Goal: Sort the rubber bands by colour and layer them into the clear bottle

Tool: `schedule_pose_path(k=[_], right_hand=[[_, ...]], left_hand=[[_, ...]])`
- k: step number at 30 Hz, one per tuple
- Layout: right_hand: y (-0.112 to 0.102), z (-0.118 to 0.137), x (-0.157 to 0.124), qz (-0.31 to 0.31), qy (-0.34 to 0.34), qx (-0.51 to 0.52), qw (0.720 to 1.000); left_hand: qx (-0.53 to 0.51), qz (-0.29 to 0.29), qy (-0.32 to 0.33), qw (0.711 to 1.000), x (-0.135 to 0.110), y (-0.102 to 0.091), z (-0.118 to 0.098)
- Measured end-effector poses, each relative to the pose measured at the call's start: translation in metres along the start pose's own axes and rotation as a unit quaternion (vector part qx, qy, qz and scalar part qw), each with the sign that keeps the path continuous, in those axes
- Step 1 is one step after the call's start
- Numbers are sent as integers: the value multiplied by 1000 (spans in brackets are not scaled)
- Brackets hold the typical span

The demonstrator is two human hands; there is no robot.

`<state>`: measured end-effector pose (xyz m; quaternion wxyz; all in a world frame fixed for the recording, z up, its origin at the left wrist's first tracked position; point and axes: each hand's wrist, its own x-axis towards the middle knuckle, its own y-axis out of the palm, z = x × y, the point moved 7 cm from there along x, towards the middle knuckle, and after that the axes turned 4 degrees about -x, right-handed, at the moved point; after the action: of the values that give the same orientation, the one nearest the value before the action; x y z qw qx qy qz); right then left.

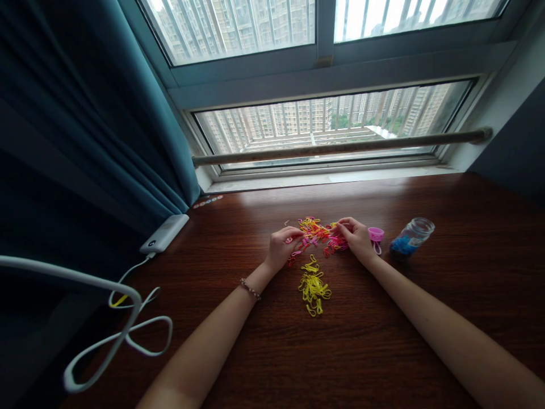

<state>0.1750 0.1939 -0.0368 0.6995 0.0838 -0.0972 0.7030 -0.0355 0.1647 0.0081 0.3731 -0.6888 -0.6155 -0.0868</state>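
Note:
A mixed heap of small plastic stitch markers, shaped like safety pins in pink, red, orange and yellow, lies on the dark wooden table. My left hand is at the heap's left edge, thumb and fingers pinched together. On the right side, my right hand also pinches at the heap, beside some pink and red markers. Whatever is between the fingertips of either hand is too small to make out. Nearer to me, between my forearms, sits a separate pile of yellow stitch markers.
Right of my right hand are a pink cup-shaped lid with a loop and a tilted clear jar holding blue pieces. At left lie a white power bank and a looped white cable. A curtain and window bar stand behind.

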Motion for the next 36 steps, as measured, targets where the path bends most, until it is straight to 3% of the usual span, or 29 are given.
schedule_pose_path(k=[8, 14, 16, 18, 23, 26, 29, 33, 34, 36], right_hand=[[-2, 6, 0, -4, -27, -38, 999], [-8, 11, -2, -59, -41, -139, 988], [-10, 14, -3, -74, -51, -167, 982], [-10, 21, -4, -83, -69, -189, 976], [-7, 43, -10, -98, -112, -247, 957], [11, 51, -15, -15, -105, -191, 976], [41, 56, -24, 142, -83, -114, 980], [75, 58, -44, 376, -68, -131, 915], [76, 57, -46, 402, -63, -147, 902], [68, 57, -39, 386, -52, -179, 904]], left_hand=[[-91, 157, -38, 983, -8, 32, -15], [-31, 260, 72, 962, -13, 48, -32], [11, 251, 104, 962, -10, 45, -32], [61, 204, 104, 972, -5, 36, -25], [192, 42, 19, 980, 4, -1, 14], [210, 41, -19, 977, 3, -6, 32], [211, 88, -23, 973, -1, 1, 37], [233, 140, -14, 962, -5, 9, 35], [237, 141, -14, 961, -5, 10, 34], [242, 132, -15, 961, -4, 8, 34]])
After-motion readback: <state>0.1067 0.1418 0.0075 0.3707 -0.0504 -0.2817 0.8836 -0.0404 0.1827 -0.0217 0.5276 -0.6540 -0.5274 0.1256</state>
